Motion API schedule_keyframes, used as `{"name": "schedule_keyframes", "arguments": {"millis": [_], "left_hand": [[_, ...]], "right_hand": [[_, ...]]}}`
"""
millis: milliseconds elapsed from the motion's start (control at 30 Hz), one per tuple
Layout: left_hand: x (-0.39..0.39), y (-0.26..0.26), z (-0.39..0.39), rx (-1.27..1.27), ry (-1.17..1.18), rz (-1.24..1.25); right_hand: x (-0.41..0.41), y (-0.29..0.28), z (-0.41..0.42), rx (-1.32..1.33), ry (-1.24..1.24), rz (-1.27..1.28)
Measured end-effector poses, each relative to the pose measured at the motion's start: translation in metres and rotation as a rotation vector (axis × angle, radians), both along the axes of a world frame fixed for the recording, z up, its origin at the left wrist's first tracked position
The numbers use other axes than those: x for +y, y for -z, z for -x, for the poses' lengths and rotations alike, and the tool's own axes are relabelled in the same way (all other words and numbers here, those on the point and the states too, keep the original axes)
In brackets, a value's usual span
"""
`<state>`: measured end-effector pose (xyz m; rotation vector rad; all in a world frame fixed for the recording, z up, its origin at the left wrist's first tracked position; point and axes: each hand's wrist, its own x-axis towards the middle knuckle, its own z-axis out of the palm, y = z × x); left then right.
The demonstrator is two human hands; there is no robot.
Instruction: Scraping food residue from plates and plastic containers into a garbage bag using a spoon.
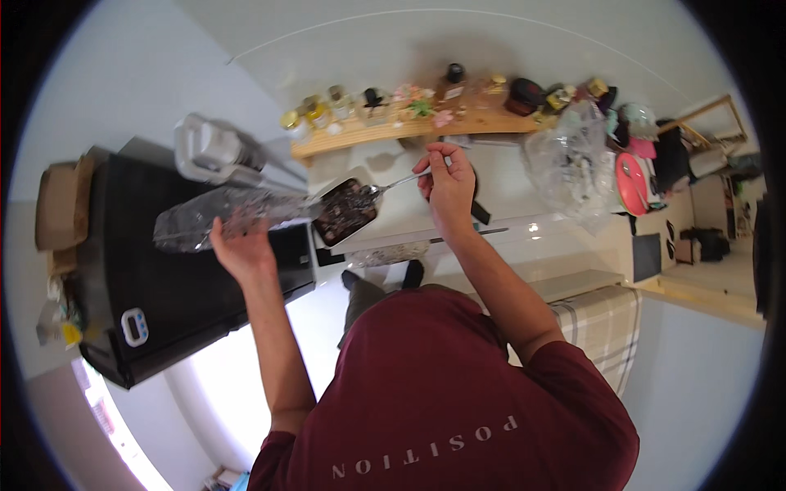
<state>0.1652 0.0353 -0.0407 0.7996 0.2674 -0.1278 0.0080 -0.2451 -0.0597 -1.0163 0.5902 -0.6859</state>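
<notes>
My left hand supports a long clear plastic bag from below, over the black refrigerator. Dark bits cling inside the bag, and its right end reaches the rim of a white rectangular container. Dark, chunky material fills much of that container. In my right hand is the handle of a metal spoon, pinched between thumb and fingers. The spoon's bowl rests at the material near the container's right edge. What the material is, I cannot tell.
Perfume bottles, a dark round jar and artificial flowers line a wooden shelf behind the white tabletop. A filled clear bag and pink plate stand right. The black refrigerator is left, a plaid-covered surface lower right.
</notes>
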Motion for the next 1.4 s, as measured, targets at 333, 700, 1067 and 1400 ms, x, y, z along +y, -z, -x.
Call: {"name": "schedule_keyframes", "arguments": {"millis": [333, 700, 1067, 1400], "left_hand": [[-0.001, 0.018, -0.005, 0.007, 0.039, -0.047], [-0.018, 0.015, -0.004, 0.015, 0.053, -0.061], [-0.009, 0.011, -0.002, 0.006, 0.023, -0.056], [-0.007, 0.012, -0.007, 0.024, 0.008, -0.048]], "right_hand": [[-0.087, -0.079, 0.127, -0.061, 0.516, 0.257], [-0.176, -0.096, 0.245, -0.026, 1.067, 0.419], [-0.198, -0.041, 0.219, 0.280, 1.004, 0.539], [-0.194, -0.020, 0.192, 0.282, 0.828, 0.779]]}}
